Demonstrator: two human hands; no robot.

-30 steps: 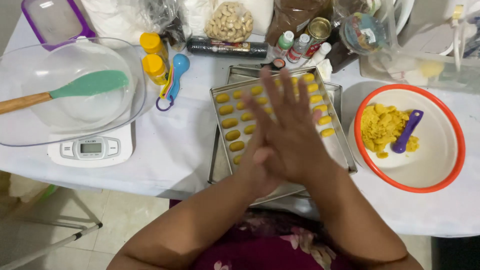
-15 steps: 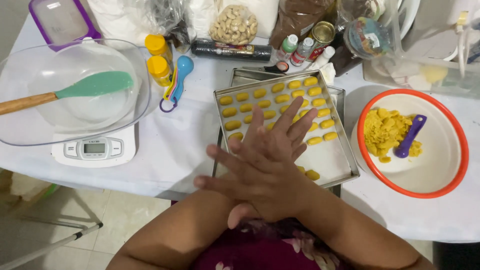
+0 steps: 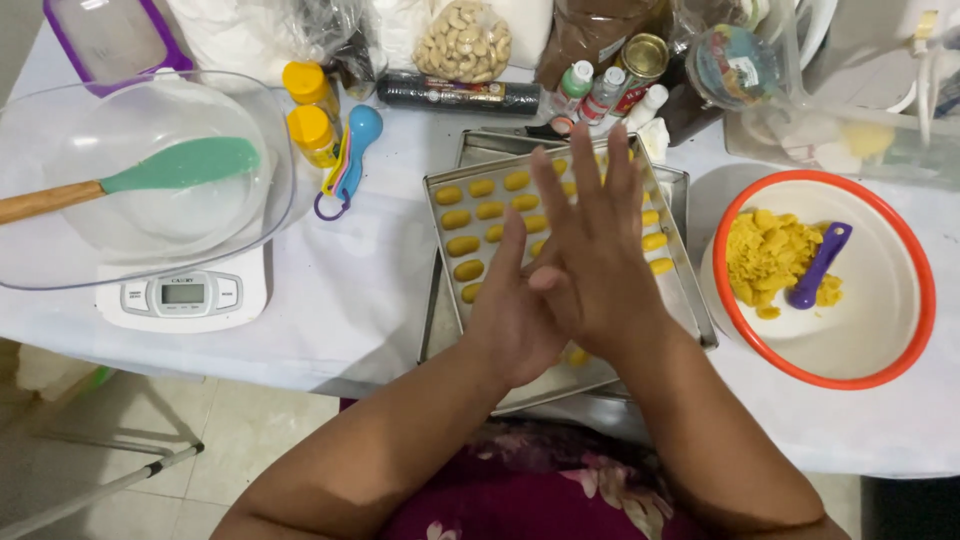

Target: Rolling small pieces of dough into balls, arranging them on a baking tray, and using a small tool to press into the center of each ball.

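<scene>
1. The left hand (image 3: 515,320) and right hand (image 3: 595,260) were pressed palm to palm above the baking tray (image 3: 690,300), fingers spread wide. Whether anything lay between the palms could not be told.
2. The tray sat at the table's near edge, nested on a second tray, and carried rows of small yellow dough pieces (image 3: 480,215), partly hidden by the hands.
3. Right of the tray stood a white bowl with an orange rim (image 3: 905,250), holding a lump of yellow dough (image 3: 765,255) and a purple scoop (image 3: 820,265).
4. Left of the tray lay a set of blue measuring spoons (image 3: 350,160), with two yellow-capped jars (image 3: 312,110) just beside them.
5. Further left, a clear bowl (image 3: 255,215) rested on a white kitchen scale (image 3: 185,295) and contained a green spatula with a wooden handle (image 3: 150,175).
6. Along the far edge: a clear bag of pale nuts (image 3: 462,40), a dark cylindrical roll (image 3: 455,95), small bottles with green and white caps (image 3: 590,90), a round tin (image 3: 645,55), and a purple-rimmed container (image 3: 105,35) at the far left.
</scene>
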